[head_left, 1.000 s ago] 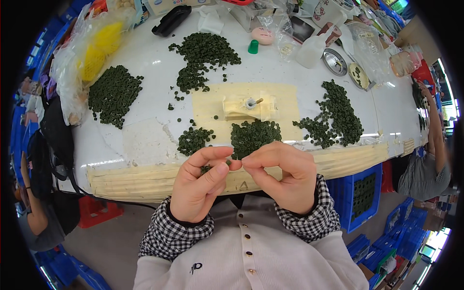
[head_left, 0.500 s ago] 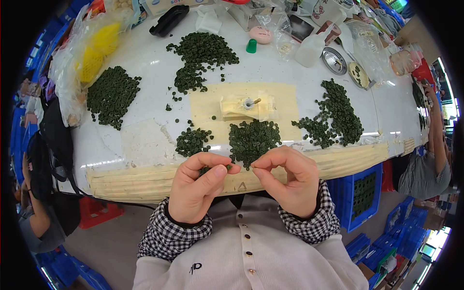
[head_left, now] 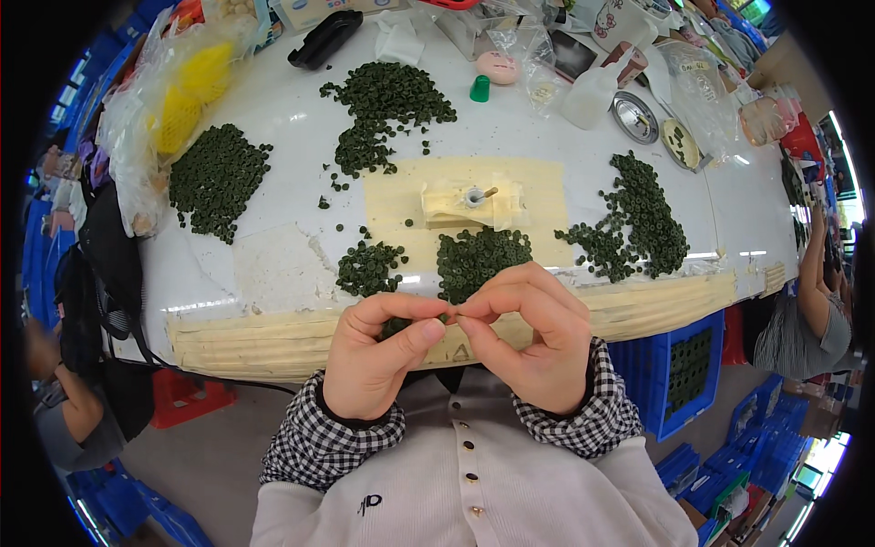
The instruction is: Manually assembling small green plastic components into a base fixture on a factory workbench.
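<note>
My left hand (head_left: 375,356) is closed, with a small dark green round part (head_left: 444,318) pinched between thumb and forefinger. More green pieces show under its curled fingers. My right hand (head_left: 542,342) is also closed in a pinch, its fingertips meeting those of the left at the part. Whatever sits between the right fingertips is too small to make out. Just beyond both hands lies a pile of small dark green round parts (head_left: 481,255), and a smaller green pile (head_left: 368,268) lies to its left. Farther back, a taped block (head_left: 442,204) carries a metal ring with a short brown stick.
More green piles (head_left: 219,182) (head_left: 387,100) (head_left: 638,210) spread over the white table (head_left: 292,182). Along the back are a yellow net in a plastic bag (head_left: 187,100), a black tray (head_left: 325,39), a green cap (head_left: 479,88) and a round metal tin (head_left: 634,118). A blue crate (head_left: 652,383) stands below the right edge.
My right hand has moved left, and its fingertips now meet the left hand's at the small green part. The left hand has shifted slightly, still pinching.
</note>
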`<action>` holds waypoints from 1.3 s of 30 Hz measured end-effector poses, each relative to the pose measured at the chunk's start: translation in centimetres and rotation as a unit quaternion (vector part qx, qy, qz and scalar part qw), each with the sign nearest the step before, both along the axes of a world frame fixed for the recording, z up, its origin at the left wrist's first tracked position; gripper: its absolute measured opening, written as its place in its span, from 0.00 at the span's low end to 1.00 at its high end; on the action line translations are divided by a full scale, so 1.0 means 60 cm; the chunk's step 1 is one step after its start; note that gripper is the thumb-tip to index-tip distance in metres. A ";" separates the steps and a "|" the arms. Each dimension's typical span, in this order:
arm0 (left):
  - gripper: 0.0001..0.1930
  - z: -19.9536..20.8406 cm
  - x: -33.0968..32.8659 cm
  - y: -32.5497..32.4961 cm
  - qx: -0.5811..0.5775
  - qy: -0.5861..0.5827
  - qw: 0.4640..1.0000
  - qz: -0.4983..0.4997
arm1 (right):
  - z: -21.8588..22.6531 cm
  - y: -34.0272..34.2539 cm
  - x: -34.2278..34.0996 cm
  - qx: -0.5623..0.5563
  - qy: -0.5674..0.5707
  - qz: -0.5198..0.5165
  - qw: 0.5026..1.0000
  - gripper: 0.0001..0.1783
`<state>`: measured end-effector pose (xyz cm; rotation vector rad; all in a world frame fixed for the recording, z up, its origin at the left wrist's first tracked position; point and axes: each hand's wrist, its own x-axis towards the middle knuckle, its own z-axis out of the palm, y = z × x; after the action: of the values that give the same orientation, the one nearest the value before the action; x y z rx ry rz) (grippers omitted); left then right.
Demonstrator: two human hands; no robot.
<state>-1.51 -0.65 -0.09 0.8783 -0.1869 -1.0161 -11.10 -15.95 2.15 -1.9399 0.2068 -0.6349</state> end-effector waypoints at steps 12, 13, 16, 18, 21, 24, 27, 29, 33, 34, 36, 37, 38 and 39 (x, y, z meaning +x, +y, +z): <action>0.07 0.006 -0.008 -0.007 0.058 0.001 0.998 0.032 | -0.009 0.016 0.011 -0.054 -0.054 -0.039 0.996 0.09; 0.07 0.006 -0.010 -0.008 0.052 0.003 0.998 0.039 | -0.010 0.017 0.011 -0.054 -0.053 -0.044 0.996 0.09; 0.07 0.006 -0.016 -0.010 0.040 -0.004 0.998 0.055 | -0.009 0.020 0.009 -0.046 -0.047 -0.057 0.996 0.09; 0.07 0.007 -0.019 -0.011 0.045 -0.023 0.997 0.059 | -0.007 0.021 0.007 -0.023 -0.038 -0.064 0.997 0.09; 0.07 0.008 -0.019 -0.011 0.052 -0.021 0.996 0.069 | -0.007 0.021 0.009 -0.016 -0.034 -0.056 0.998 0.08; 0.07 0.010 -0.020 -0.013 0.073 -0.032 0.993 0.084 | -0.009 0.021 0.010 -0.034 -0.041 -0.057 0.997 0.09; 0.08 0.009 -0.019 -0.012 0.066 -0.035 0.994 0.083 | -0.008 0.024 0.010 -0.076 -0.048 -0.071 0.993 0.09; 0.08 0.009 -0.016 -0.010 0.069 -0.035 0.994 0.076 | -0.005 0.022 0.009 -0.074 -0.045 -0.067 0.994 0.09; 0.08 0.009 -0.017 -0.010 0.081 -0.054 0.992 0.082 | -0.005 0.016 0.011 -0.051 -0.036 -0.052 0.997 0.10; 0.08 0.010 -0.016 -0.011 0.084 -0.057 0.991 0.082 | -0.006 0.017 0.011 -0.064 -0.038 -0.055 0.996 0.10; 0.08 0.010 -0.016 -0.012 0.090 -0.064 0.990 0.083 | -0.007 0.019 0.011 -0.090 -0.043 -0.063 0.993 0.10; 0.08 0.010 -0.016 -0.012 0.093 -0.064 0.990 0.083 | -0.008 0.019 0.011 -0.098 -0.047 -0.065 0.992 0.10; 0.08 0.009 -0.016 -0.013 0.095 -0.064 0.990 0.084 | -0.008 0.020 0.011 -0.106 -0.052 -0.068 0.991 0.10; 0.08 0.009 -0.016 -0.012 0.098 -0.064 0.989 0.086 | -0.009 0.020 0.011 -0.114 -0.057 -0.070 0.989 0.11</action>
<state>-2.46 -1.40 0.47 1.1208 -0.1180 -0.8266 -10.43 -14.74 1.62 -2.1123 0.2061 -0.8929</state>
